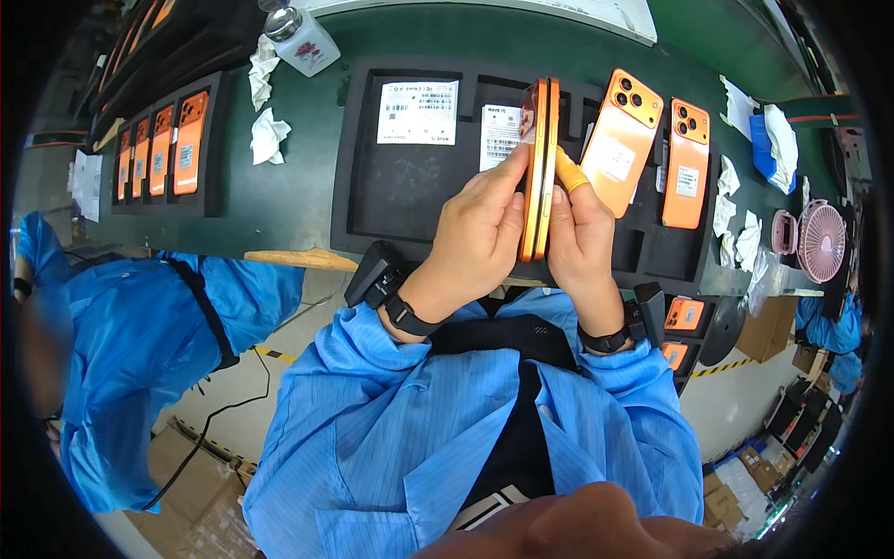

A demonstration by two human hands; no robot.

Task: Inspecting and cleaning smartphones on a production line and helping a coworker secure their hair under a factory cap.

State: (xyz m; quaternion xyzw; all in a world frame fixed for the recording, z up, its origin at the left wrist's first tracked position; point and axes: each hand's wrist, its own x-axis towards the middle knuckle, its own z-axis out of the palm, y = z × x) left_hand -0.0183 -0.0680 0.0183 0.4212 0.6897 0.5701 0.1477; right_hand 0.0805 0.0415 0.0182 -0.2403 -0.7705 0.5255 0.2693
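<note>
2 orange phones are pressed together side by side and stand on edge between the person's hands, seen above the middle of a black foam tray. The left hand bears on the left side of the pair, its grip closed in with fingers extended along the phone. The right hand meets it from the other side, its grip likewise closed on the pair; 1 finger wears a yellow finger cover.

In the tray, left of the hands, lies a white printed label; a second label is just beside the held pair, partly hidden. To the right, a tilted orange phone and a straighter orange phone lie back up, each with a white sticker.

Beyond the tray, the green table carries crumpled tissues at left, a white bottle with a metal top, and a black tray with 4 orange phones in a row. At the right end are a blue packet and a pink fan. A co-worker in blue is at far left.
</note>
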